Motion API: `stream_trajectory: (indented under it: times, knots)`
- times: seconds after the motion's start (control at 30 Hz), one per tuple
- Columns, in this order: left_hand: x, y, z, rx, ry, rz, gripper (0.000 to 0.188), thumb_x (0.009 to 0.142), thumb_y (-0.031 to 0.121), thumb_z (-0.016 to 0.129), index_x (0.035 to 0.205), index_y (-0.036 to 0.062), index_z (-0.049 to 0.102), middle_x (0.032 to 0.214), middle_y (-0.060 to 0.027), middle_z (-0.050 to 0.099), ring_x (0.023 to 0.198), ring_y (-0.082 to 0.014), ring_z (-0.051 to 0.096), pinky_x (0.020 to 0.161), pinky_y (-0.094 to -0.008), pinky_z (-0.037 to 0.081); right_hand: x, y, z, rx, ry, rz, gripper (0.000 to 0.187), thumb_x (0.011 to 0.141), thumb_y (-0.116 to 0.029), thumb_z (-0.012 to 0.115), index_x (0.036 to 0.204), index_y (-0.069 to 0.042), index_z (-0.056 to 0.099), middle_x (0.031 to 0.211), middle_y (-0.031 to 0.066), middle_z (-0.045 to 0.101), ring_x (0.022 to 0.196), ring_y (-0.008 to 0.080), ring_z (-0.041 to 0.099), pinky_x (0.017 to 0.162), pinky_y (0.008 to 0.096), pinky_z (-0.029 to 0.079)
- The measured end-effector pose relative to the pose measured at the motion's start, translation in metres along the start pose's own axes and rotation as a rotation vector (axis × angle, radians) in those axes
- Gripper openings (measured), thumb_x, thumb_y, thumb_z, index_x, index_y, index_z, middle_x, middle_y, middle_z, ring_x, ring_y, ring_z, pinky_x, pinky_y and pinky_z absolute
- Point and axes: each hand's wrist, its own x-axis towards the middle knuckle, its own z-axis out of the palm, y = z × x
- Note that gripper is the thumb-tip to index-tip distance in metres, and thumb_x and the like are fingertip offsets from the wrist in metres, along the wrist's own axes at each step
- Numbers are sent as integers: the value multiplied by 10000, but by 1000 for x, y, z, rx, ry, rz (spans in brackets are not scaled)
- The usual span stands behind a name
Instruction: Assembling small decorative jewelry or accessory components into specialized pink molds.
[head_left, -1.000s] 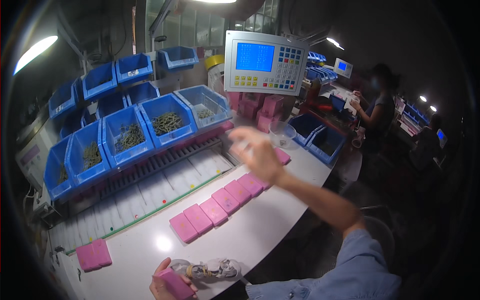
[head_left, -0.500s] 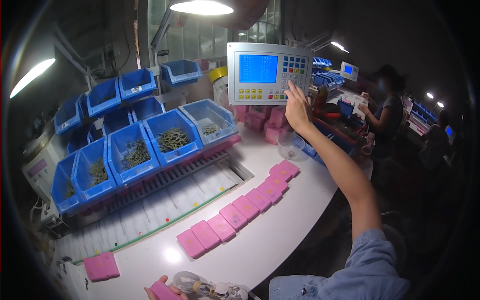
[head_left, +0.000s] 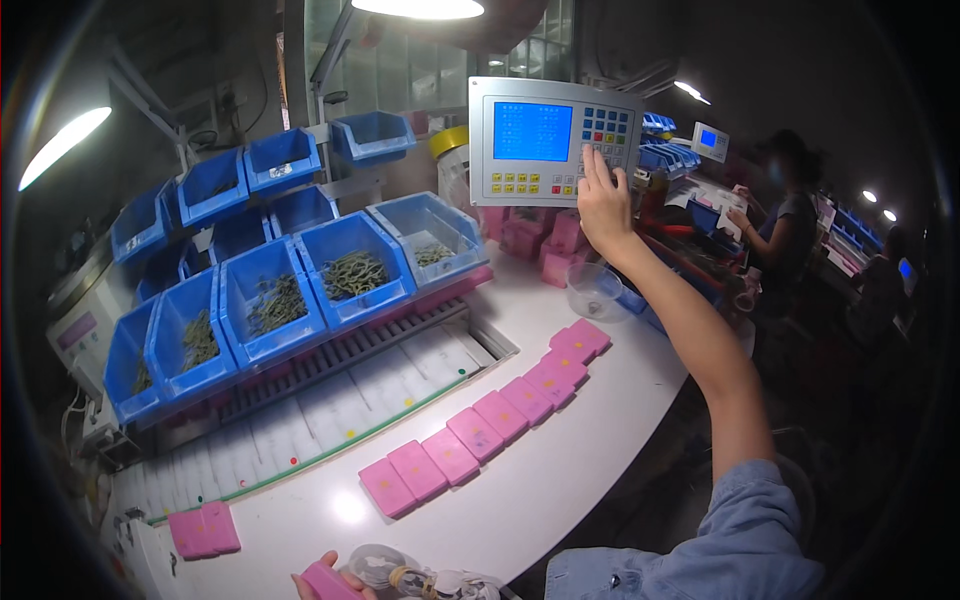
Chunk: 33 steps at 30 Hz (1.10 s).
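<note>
My right hand (head_left: 606, 208) is raised to a grey control panel (head_left: 480, 150) with a blue screen. Its fingers are stretched out over the keypad, fingertips at or just above the pale keys; I cannot tell whether a key is pressed. My left hand (head_left: 354, 579) is at the bottom edge, partly cut off, its fingers wrapped round a pink flat block (head_left: 325, 582). Beside it lies a bundle of pale cord and clear plastic (head_left: 425, 580). A slanting row of pink blocks (head_left: 475, 433) runs across the white table (head_left: 560, 480).
Tiered blue bins (head_left: 262, 310), several with small green pieces, stand at the left above a white strip (head_left: 330, 405) with coloured dots. More pink blocks (head_left: 203, 530) lie near left. A clear plastic tub (head_left: 592, 292) stands below the panel. Another person (head_left: 785, 210) works at the right.
The view has shifted slightly, so the panel appears farther right. The coloured dots have moved left along the strip. My right hand stays at the keypad; my left still holds the pink block.
</note>
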Motion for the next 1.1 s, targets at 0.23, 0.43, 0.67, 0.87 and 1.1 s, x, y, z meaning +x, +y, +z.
stream_trajectory:
  times: [0.23, 0.43, 0.67, 0.87, 1.1]
  knots:
    - [4, 2, -13, -46, -29, 15, 612, 946, 511, 242, 1265, 8, 385, 733, -105, 550, 544, -194, 530, 426, -266, 436, 24, -25, -18, 10, -81, 20, 262, 624, -89, 640, 859, 28, 637, 1307, 233, 434, 1195, 311, 425, 925, 443, 346]
    - [0, 19, -29, 142, -102, -31, 708, 914, 581, 190, 1199, -22, 429, 853, -172, 605, 680, -283, 611, 510, -372, 494, -12, -109, -62, 538, -116, -166, 190, 666, -43, 575, 850, -3, 601, 1198, 167, 525, 1177, 295, 439, 913, 427, 359]
    - [5, 97, -56, 430, -7, 99, 409, 961, 263, 339, 1129, -70, 505, 957, -151, 612, 776, -186, 613, 722, -300, 496, -51, -251, -195, 1242, -152, -653, 222, 629, 53, 566, 849, 18, 563, 1132, 200, 540, 1101, 347, 487, 878, 443, 386]
    - [73, 205, -102, 947, 366, 746, 153, 769, 142, 621, 833, 4, 635, 675, -33, 628, 625, -105, 590, 578, -259, 468, -56, -367, -280, 1695, -339, -791, 513, 726, -95, 651, 1163, 53, 428, 1212, 249, 460, 1107, 390, 458, 926, 436, 376]
    - [176, 309, -167, 1698, 814, 788, 338, 592, 202, 753, 863, 13, 685, 791, -160, 665, 721, -260, 659, 697, -341, 507, -61, -425, -328, 1754, -513, -699, 811, 733, -222, 700, 1340, 43, 231, 1322, 268, 335, 1180, 416, 375, 988, 453, 313]
